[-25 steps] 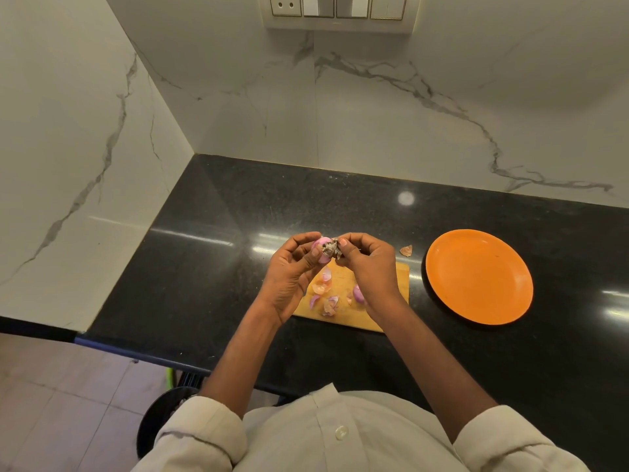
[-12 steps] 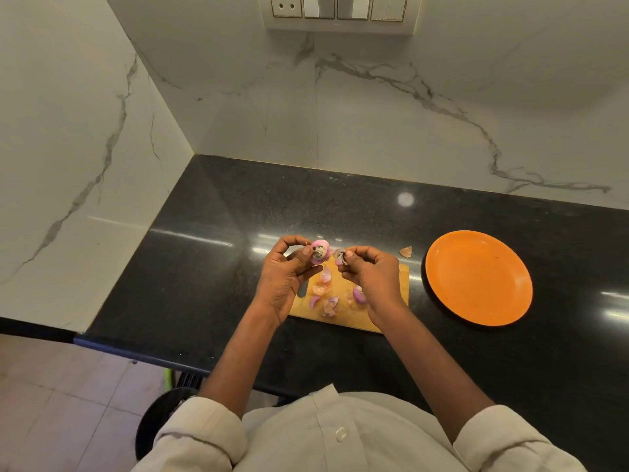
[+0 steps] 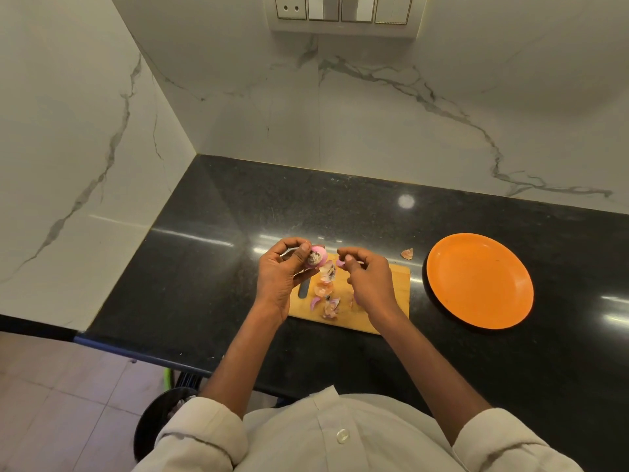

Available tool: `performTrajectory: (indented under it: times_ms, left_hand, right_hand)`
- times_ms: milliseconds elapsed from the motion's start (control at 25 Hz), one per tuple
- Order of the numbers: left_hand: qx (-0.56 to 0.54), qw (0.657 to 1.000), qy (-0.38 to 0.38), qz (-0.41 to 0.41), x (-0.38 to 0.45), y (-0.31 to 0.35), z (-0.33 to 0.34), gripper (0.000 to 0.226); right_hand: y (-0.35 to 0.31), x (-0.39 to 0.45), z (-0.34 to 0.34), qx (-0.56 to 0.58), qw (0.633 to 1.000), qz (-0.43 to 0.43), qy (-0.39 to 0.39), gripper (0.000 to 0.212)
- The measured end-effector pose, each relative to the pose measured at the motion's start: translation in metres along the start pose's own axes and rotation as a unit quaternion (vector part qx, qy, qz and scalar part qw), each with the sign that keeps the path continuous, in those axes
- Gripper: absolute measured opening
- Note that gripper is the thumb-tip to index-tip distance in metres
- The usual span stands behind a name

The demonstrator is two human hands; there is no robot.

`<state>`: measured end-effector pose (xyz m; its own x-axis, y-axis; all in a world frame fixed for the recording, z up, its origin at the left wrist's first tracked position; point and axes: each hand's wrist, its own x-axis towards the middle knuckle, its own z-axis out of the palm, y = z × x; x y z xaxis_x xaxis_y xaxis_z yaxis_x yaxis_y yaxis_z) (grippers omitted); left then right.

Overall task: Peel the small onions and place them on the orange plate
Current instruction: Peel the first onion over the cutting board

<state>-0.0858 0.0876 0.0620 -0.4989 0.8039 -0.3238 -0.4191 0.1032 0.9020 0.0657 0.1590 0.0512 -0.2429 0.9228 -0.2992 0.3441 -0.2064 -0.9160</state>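
Peeling step. Left hand (image 3: 279, 274) grips 1 onion (image 3: 316, 258), root end showing, above the board's (image 3: 391, 284) far-left corner. Right hand (image 3: 369, 279) pinches a torn skin scrap (image 3: 340, 263) just beside it. Plate (image 3: 479, 280) sits bare toward the surface's right edge. Next, probably: drop the scrap, strip remaining skin.

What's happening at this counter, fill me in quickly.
A person is peeling small onions over a wooden cutting board. The left hand holds a pink onion, and the right hand pinches a small bit of skin beside it. Loose peels lie on the board. The orange plate to the right holds no onions yet; one stray peel lies on the black counter.
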Motion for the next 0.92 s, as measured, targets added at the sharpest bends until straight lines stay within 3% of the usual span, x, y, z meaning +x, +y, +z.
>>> performTrajectory:
  times_ms: [120, 280, 560, 760, 920]
  left_hand:
    - [0.044, 0.999, 0.021, -0.001, 0.003, -0.004, 0.003, 0.008]
    - [0.072, 0.995, 0.037, -0.056, 0.001, -0.005, 0.011, 0.01]
    - [-0.045, 0.984, 0.058, -0.165, -0.002, 0.0, 0.028, 0.022]
    - [-0.147, 0.954, 0.097, -0.243, -0.002, 0.0, 0.037, 0.02]
    - [-0.177, 0.951, 0.131, -0.218, 0.002, -0.001, 0.03, 0.011]
  right_hand:
    - [-0.013, -0.002, 0.001, 0.173, 0.977, 0.068, -0.1, 0.027]
    - [-0.01, -0.009, 0.0, 0.188, 0.966, 0.065, -0.167, 0.025]
    - [-0.007, -0.006, -0.003, 0.171, 0.976, -0.014, -0.133, 0.021]
    - [-0.01, -0.01, -0.002, 0.111, 0.987, -0.075, -0.087, 0.023]
    - [-0.008, -0.012, 0.001, 0.127, 0.983, -0.083, -0.1, 0.023]
